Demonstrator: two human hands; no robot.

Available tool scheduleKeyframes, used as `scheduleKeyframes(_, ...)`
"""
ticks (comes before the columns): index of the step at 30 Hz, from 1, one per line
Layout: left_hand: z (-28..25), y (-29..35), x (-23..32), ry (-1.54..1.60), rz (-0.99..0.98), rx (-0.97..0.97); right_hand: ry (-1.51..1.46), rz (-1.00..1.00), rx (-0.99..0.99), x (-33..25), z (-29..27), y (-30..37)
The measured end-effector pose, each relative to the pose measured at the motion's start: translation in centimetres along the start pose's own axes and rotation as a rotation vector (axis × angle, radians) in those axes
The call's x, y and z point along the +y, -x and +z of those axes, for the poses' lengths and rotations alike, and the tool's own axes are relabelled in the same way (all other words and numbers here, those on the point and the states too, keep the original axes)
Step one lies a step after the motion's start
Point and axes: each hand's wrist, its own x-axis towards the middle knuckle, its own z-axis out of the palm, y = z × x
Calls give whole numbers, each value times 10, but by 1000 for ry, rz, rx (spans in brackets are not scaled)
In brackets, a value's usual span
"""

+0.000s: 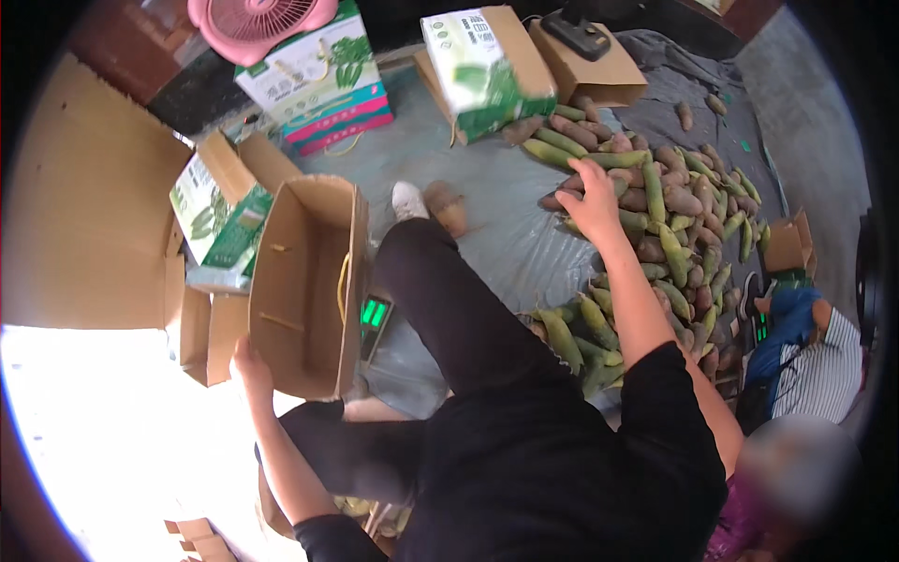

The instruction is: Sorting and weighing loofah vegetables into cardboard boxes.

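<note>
My left hand (251, 372) grips the lower left edge of an open cardboard box (309, 328). The box is tilted so its bare brown inside shows, with a yellow cord handle (343, 288) on its right wall. Out to the right, my right hand (594, 200) reaches over the near left side of a big heap of long radishes, with fingers apart and nothing in them. Green radishes (653, 187) and dusky red radishes (684, 201) lie mixed in that heap. Closest to my fingertips is a green radish (546, 153); whether they touch it I cannot tell.
A scale with a lit green display (375, 314) sits beside the box. More printed cartons (487, 75) stand at the back, and a pink fan (262, 23) rests on one stack. Other boxes (211, 211) are on the left. Another person (815, 365) is at the right.
</note>
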Motion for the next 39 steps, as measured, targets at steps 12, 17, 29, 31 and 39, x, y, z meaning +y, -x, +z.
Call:
scheduleKeyframes(12, -21, -6, -35, 266, -57, 34, -483, -13, -750, 19, 149, 47)
scheduleKeyframes(17, -15, -21, -59, 299, -193, 0, -394, 27, -864, 15, 167, 71)
scheduleKeyframes(29, 43, 17, 24, -22, 54, -122, -99, 191, -886, 119, 200, 137)
scheduleKeyframes(31, 55, 16, 19, 46, -21, -180, -138, 305, -881, 129, 208, 143)
scheduleKeyframes(39, 61, 11, 29, -66, -30, -193, 29, 186, -1040, 157, 247, 183)
